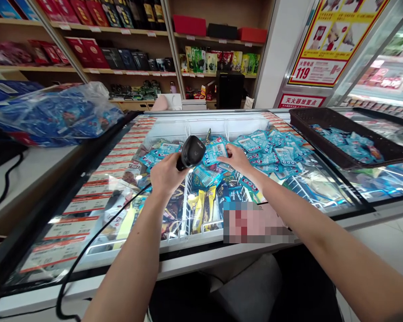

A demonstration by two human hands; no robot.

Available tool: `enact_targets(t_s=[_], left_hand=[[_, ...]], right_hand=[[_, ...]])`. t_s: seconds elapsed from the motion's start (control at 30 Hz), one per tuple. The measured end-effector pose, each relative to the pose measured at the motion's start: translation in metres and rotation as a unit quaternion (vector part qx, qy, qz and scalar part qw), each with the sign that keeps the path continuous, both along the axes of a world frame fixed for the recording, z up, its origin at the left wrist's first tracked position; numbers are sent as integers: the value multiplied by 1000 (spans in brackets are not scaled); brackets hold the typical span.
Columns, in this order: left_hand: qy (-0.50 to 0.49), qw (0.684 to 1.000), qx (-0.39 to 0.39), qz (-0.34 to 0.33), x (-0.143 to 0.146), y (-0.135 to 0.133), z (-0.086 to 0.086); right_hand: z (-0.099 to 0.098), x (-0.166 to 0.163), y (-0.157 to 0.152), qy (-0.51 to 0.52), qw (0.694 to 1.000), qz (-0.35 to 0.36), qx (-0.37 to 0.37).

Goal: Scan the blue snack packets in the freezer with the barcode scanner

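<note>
My left hand (168,175) is closed round the handle of a black barcode scanner (192,152), its head raised over the open chest freezer (169,124). A black cord runs from it down to the lower left. Just right of the scanner, my right hand (235,159) pinches a blue ice cream packet (216,153) by its edge, printed back facing up. Many similar blue packets (272,147) lie heaped beyond and to the right of that hand. Below both hands, yellow-wrapped ice creams (204,203) and other packets fill white wire baskets (185,210).
A dark brown tray (342,120) with more blue packets stands on the freezer's right side. At left, a clear plastic bag (63,109) of blue packs lies by the glass lid with price labels (77,214). Shelves (127,33) of boxed goods stand behind.
</note>
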State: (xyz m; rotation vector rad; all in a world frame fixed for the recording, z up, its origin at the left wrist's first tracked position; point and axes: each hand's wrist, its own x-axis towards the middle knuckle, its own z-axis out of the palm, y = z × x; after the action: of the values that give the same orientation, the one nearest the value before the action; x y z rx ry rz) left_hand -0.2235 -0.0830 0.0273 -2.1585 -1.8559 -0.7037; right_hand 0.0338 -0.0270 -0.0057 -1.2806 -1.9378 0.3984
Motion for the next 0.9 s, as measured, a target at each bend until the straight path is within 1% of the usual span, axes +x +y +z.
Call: enact_targets(t_s=[0.27, 0.5, 0.9], left_hand=[[29, 997, -30, -60, 14, -4, -1], [34, 994, -24, -105, 21, -7, -3], [26, 993, -7, -114, 22, -8, -5]], right_hand=[[0, 1, 2, -38, 999, -23, 15], [-2, 0, 4, -31, 999, -20, 21], [-5, 1, 6, -19, 999, -5, 33]])
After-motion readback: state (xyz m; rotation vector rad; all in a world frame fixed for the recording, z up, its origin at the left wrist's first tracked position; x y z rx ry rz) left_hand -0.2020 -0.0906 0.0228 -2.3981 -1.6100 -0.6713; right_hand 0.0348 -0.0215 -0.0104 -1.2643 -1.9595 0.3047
